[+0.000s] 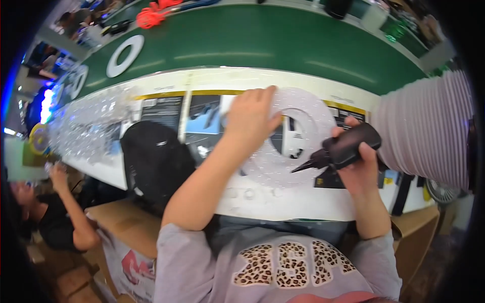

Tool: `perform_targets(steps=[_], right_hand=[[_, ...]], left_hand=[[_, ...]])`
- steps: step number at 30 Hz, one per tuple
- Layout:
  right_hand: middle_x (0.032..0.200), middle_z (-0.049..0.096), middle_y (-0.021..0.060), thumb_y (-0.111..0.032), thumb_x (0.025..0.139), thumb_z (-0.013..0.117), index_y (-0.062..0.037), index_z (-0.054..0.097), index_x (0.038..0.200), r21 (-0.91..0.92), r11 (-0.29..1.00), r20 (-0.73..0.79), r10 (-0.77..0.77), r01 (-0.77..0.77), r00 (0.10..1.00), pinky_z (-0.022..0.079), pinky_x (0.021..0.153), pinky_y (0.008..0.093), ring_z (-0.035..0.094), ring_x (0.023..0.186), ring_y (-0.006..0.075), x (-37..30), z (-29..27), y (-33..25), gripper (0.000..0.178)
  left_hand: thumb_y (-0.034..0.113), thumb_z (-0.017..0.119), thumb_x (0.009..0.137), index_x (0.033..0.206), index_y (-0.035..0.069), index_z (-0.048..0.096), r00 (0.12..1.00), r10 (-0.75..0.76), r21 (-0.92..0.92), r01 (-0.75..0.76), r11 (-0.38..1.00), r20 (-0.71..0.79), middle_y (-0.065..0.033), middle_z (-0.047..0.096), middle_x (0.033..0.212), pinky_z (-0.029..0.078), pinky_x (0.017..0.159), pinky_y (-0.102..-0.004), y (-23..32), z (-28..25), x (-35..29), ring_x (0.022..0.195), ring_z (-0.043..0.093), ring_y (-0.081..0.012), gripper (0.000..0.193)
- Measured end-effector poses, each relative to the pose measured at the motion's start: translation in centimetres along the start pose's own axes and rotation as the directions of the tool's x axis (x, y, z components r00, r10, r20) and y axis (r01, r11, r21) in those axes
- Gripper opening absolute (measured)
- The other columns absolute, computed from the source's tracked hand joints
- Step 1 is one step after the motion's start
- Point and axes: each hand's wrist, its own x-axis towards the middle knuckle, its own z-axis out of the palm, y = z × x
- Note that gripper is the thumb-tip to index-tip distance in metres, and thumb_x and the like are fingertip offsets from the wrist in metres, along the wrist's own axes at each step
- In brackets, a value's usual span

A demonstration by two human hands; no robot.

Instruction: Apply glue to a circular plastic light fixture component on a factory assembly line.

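Note:
A flat, translucent white ring (265, 169) with a faint dashed pattern lies in front of me over printed sheets. My left hand (251, 116) grips its upper left part, fingers at the outer edge and thumb near the central hole. In my right hand (359, 174) is a black squeeze bottle (356, 145), tilted so its pointed nozzle (309, 162) aims left and down over the ring's lower right part. Whether the tip touches the ring, I cannot tell.
Many white rings form a tall stack (422, 129) on the right. Clear glinting pieces (86, 123) are heaped at left, near a black cap-like thing (154, 161). A white ring (114, 67) lies on the green surface (283, 43) beyond. Another person's arm (70, 204) shows at lower left.

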Motion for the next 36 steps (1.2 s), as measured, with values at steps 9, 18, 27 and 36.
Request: perform_targets(steps=[9, 18, 27, 36], right_hand=[[0.097, 0.057, 0.0179, -0.012, 0.07, 0.069, -0.0085, 0.034, 0.107, -0.512, 0.795, 0.239, -0.231, 0.325, 0.943, 0.047, 0.082, 0.033, 0.057, 0.089, 0.0204, -1.5, 1.4, -0.3, 0.051], [0.091, 0.056, 0.018, -0.009, 0.066, 0.068, -0.008, 0.034, 0.104, -0.655, 0.636, 0.385, -0.185, 0.408, 0.904, 0.048, 0.075, 0.0297, 0.055, 0.078, 0.0193, -2.1, 2.1, 0.3, 0.051], [0.095, 0.059, 0.0199, -0.002, 0.069, 0.069, -0.0058, 0.035, 0.103, -0.657, 0.649, 0.39, -0.144, 0.384, 0.909, 0.051, 0.076, 0.0321, 0.059, 0.084, 0.0199, -2.0, 2.0, 0.6, 0.049], [0.095, 0.059, 0.0201, -0.002, 0.07, 0.068, -0.0056, 0.035, 0.103, -0.662, 0.645, 0.385, -0.146, 0.382, 0.911, 0.051, 0.076, 0.0323, 0.059, 0.085, 0.0196, -1.9, 1.9, 0.7, 0.047]], left_hand=[[0.023, 0.071, 0.074, 0.115, 0.004, 0.055, 0.998, 0.052, -0.063, -0.055, 0.997, -0.038, -0.0108, 0.062, 0.098, 0.044, 0.083, -0.0373, 0.5, 1.1, 0.2, 0.096, 0.058, -0.0261, 0.048], [0.023, 0.072, 0.073, 0.115, 0.004, 0.055, 0.997, 0.058, -0.061, -0.061, 0.996, -0.052, -0.0103, 0.062, 0.096, 0.045, 0.081, -0.0372, 0.2, 1.1, 0.3, 0.094, 0.058, -0.0255, 0.049], [0.023, 0.072, 0.073, 0.114, 0.004, 0.055, 0.996, 0.063, -0.06, -0.066, 0.996, -0.061, -0.0103, 0.062, 0.096, 0.045, 0.08, -0.0369, 0.1, 1.2, 0.2, 0.094, 0.058, -0.0252, 0.049], [0.021, 0.071, 0.074, 0.114, 0.003, 0.055, 0.999, 0.041, -0.062, -0.043, 0.997, -0.028, -0.012, 0.062, 0.098, 0.045, 0.083, -0.0372, 0.5, 0.6, 0.3, 0.095, 0.058, -0.0275, 0.047]])
